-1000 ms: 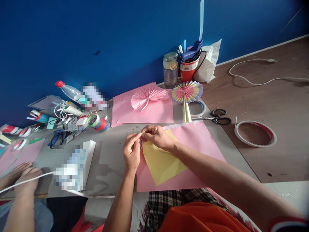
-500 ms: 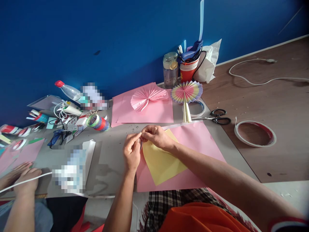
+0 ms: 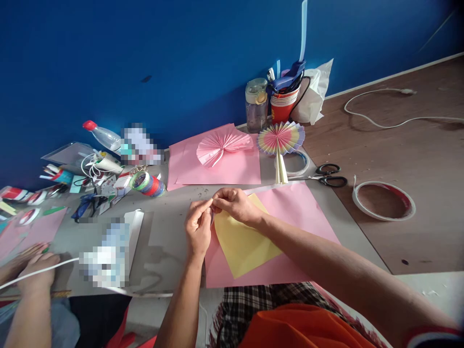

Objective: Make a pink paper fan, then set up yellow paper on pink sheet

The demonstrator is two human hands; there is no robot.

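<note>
My left hand and my right hand meet with fingertips pinched together at the upper left of a yellow paper sheet. What the fingertips hold is too small and hidden to make out. My right hand covers part of the yellow sheet, whose left edge curves near my fingers. Beneath it lies a larger pink paper sheet. Behind my hands, a pleated pink paper fan rests on more pink sheets. To its right is a pleated multicoloured paper fan with a pale yellow handle.
Black-handled scissors and tape rolls, one a wide white roll, lie to the right. A water bottle and red paper cups stand by the wall. Stacked tape rolls are left. Another person's hands work at far left.
My hands stay pinched together in nearly the same place. The other person's hands at far left have shifted slightly.
</note>
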